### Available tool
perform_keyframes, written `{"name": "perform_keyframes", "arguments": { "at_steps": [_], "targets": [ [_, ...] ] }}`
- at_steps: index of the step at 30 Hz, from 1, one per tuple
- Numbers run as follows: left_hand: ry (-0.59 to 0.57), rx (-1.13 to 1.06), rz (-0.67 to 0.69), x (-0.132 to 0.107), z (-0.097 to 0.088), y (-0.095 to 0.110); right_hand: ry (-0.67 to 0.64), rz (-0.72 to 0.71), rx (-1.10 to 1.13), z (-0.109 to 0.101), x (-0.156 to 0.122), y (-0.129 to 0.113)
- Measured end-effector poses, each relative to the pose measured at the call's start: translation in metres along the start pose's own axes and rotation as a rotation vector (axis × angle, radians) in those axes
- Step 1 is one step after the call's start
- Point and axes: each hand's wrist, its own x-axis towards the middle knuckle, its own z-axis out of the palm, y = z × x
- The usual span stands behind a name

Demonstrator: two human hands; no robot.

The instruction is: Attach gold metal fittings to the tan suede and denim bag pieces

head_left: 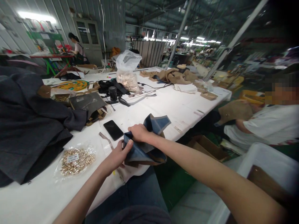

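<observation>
Together, the left hand point(118, 153) and right hand point(140, 133) grip blue fabric point(138, 153) in their fingers point(128, 145).

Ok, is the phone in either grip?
No, the black phone lies on the white table; the left grip and right grip hold blue material.

Bare hands point(139, 133), bare forearms point(93, 183), dark top point(142, 215), blue lower garment point(142, 189)

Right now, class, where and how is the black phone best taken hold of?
Grip the black phone by its two long edges near the far end, probably best from above: it lies flat on the white table, so the edges offer the hold. Its near end sits close to the left hand and blue fabric, so the far end looks freer.
</observation>
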Motion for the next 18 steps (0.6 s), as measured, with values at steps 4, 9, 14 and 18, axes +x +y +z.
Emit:
{"name": "perform_keyframes", "arguments": {
  "at_steps": [4, 9, 14, 18],
  "targets": [
    [0.128, 0.245, 0.026, 0.006, 0.006, -0.003, 0.059, -0.277, 0.089, 0.007, 0.001, -0.008],
    [-0.112, -0.225, -0.115, 0.009, 0.007, -0.016, 0.048, -0.24, 0.049, -0.018, 0.004, -0.008],
    [-0.261, -0.716, -0.152, 0.008, 0.012, -0.026, 0.013, -0.238, -0.008, -0.025, 0.011, 0.003],
    [-0.303, -0.87, -0.126, 0.014, 0.013, -0.018, -0.001, -0.194, 0.014, -0.018, 0.008, 0.005]
  ]
}}
